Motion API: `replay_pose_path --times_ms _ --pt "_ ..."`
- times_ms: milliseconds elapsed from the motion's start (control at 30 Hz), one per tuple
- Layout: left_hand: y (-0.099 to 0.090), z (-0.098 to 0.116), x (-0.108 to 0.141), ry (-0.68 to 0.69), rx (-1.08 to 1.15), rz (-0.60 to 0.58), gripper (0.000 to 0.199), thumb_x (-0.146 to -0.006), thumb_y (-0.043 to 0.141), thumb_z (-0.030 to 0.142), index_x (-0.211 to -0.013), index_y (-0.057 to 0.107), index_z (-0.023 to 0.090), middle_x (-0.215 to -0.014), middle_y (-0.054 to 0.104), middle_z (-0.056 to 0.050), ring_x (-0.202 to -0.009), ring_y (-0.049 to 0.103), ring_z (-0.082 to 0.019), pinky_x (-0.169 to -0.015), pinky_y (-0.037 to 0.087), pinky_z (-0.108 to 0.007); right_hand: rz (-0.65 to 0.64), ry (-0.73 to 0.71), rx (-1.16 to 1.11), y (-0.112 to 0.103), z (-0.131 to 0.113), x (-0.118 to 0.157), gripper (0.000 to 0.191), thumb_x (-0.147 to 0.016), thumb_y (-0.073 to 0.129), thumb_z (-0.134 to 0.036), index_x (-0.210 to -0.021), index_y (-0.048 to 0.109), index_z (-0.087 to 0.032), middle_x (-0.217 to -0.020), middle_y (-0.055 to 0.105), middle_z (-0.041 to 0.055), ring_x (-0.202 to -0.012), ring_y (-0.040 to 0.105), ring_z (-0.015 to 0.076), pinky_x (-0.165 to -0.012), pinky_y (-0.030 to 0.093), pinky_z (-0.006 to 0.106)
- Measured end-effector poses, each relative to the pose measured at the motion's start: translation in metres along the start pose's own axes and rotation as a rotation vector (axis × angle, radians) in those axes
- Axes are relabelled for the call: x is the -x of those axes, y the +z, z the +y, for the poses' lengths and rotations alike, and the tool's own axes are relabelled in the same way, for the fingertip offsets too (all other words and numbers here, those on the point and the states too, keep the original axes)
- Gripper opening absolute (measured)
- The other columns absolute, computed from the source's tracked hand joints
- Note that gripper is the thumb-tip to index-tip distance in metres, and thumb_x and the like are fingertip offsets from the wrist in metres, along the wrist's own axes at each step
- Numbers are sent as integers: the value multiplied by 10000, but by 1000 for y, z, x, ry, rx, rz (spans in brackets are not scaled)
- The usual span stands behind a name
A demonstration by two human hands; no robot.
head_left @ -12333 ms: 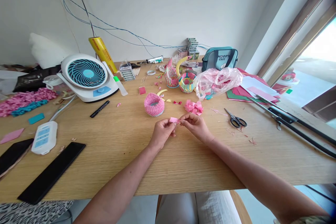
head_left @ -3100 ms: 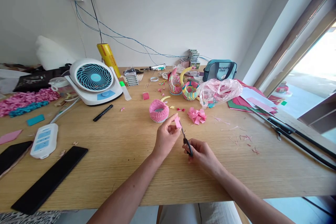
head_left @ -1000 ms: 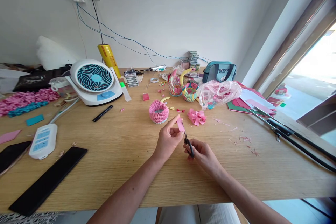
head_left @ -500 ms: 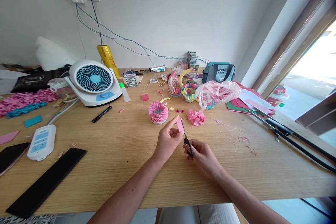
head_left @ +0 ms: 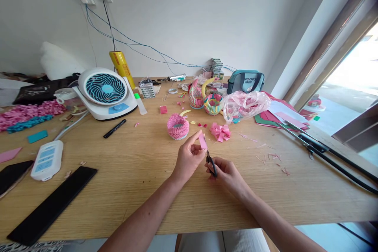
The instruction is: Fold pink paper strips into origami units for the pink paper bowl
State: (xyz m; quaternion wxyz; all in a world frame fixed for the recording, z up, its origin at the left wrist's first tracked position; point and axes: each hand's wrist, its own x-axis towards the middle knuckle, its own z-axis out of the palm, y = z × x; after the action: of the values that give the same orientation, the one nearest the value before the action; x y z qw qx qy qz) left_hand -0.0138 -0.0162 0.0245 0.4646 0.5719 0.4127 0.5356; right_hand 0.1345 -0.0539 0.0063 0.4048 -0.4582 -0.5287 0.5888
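Your left hand pinches a pink paper strip upright between thumb and fingers, held above the table. Your right hand is curled closed around small black-handled scissors, their tip reaching the strip's lower edge. Just beyond your left hand sits a pink woven bowl, and a pink paper bow lies ahead of your right. Pink scraps are scattered farther right. Well off stand a fan to the left and a pink plastic bag ahead, with a black marker lying near the fan.
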Motion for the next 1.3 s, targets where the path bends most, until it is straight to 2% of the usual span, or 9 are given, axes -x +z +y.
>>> replay_pose_path --times_ms 200,567,667,767,867,933,1033,1167,1300 --pt "1 -4 2 25 -95 -14 610 -755 618 143 -1355 509 152 -796 701 -41 -674 625 -123 -611 496 -188 12 -18 19 -1 0 -2 428 -761 651 -573 -720 599 -149 -688 545 4 -604 507 125 -569 450 256" --pt "1 -5 2 56 -142 0 608 -753 615 129 -1352 517 164 -841 711 -50 -681 629 -117 -623 497 -186 52 -42 55 -1 7 -3 452 -775 620 -599 -741 598 -149 -675 553 1 -567 533 120 -536 462 251" --pt "1 -5 1 56 -138 10 608 -746 631 137 -1344 522 166 -916 718 -68 -695 630 -114 -613 487 -182 92 -94 96 -10 10 -6 444 -784 604 -594 -780 624 -151 -713 596 16 -584 550 127 -546 468 251" --pt "0 -4 0 54 -98 19 607 -745 638 145 -1340 522 170 -1105 693 -111 -726 637 -112 -622 489 -189 181 -142 317 -46 10 -8 403 -801 578 -549 -863 667 -161 -731 645 33 -617 576 150 -557 458 253" --pt "-2 -2 -1 60 -28 -1 579 -772 639 186 -1340 525 170 -1242 640 -139 -760 641 -120 -680 510 -221 413 -113 808 -109 11 -4 318 -750 612 -470 -854 700 -183 -689 674 38 -603 592 178 -558 416 267" --pt "-4 0 -2 65 -11 -15 521 -814 626 247 -1322 549 158 -1236 647 -141 -798 636 -134 -730 513 -245 519 -78 1063 -156 13 1 283 -716 597 -441 -780 697 -185 -724 693 63 -635 617 209 -578 411 286" --pt "-7 0 -3 65 -38 1 437 -876 567 320 -1275 603 144 -1172 682 -133 -805 612 -138 -733 492 -247 576 3 1317 -212 19 10 295 -724 556 -430 -774 693 -173 -761 704 109 -672 632 251 -605 410 317" --pt "-8 -7 -5 51 -16 5 380 -890 520 270 -1235 638 164 -1149 698 -113 -690 551 -105 -658 461 -239 516 168 1445 -247 22 17 281 -764 535 -419 -680 650 -177 -619 665 99 -626 617 258 -564 372 321" --pt "-6 -12 -8 19 90 -7 407 -799 608 199 -1202 654 172 -1144 701 -108 -862 613 -143 -736 483 -252 450 242 1446 -255 17 15 285 -768 570 -389 -563 591 -193 -523 619 78 -556 598 238 -529 345 314"
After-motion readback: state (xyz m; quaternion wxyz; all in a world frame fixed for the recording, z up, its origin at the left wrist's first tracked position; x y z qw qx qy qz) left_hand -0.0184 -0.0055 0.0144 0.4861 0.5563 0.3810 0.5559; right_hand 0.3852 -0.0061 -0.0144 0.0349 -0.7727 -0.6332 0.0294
